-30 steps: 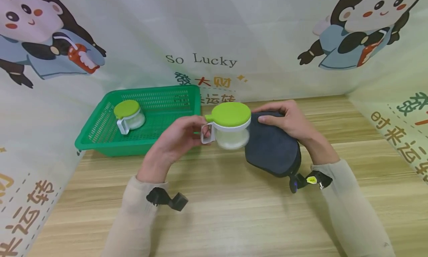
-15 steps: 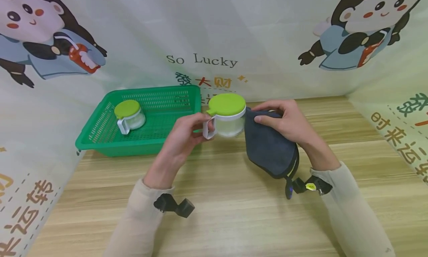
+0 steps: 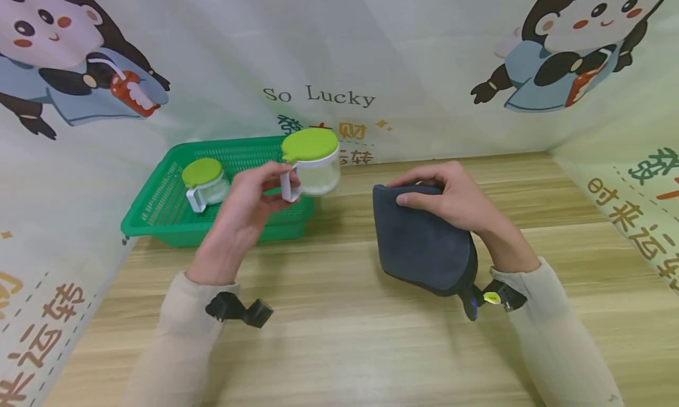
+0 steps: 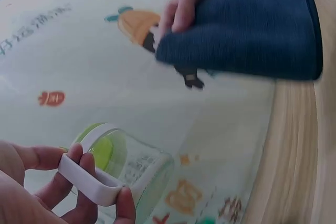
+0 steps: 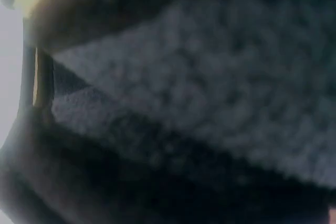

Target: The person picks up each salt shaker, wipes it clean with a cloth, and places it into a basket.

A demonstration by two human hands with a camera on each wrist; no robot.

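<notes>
My left hand (image 3: 239, 207) grips the white handle of a glass seasoning jar (image 3: 322, 174) with a lime-green lid. It holds the jar in the air, overlapping the right end of the green basket (image 3: 172, 235) in the head view. From the left wrist, fingers and thumb show round the jar's handle (image 4: 89, 181). On the right, my right hand (image 3: 453, 198) pinches the top edge of a dark blue-grey fabric pouch (image 3: 424, 239), thumb on the near face. Fuzzy grey pouch fabric (image 5: 210, 72) fills most of the right wrist view.
A second seasoning jar (image 3: 212, 189) with a green lid sits inside the basket, at its left. The basket stands on the wooden table (image 3: 339, 313) against a printed cloth backdrop (image 3: 424, 53). Small black cameras are strapped on both sleeves.
My left hand has carried the jar left and up, away from the pouch and toward the basket. The pouch stays in my right hand, shifting slightly left and down.
</notes>
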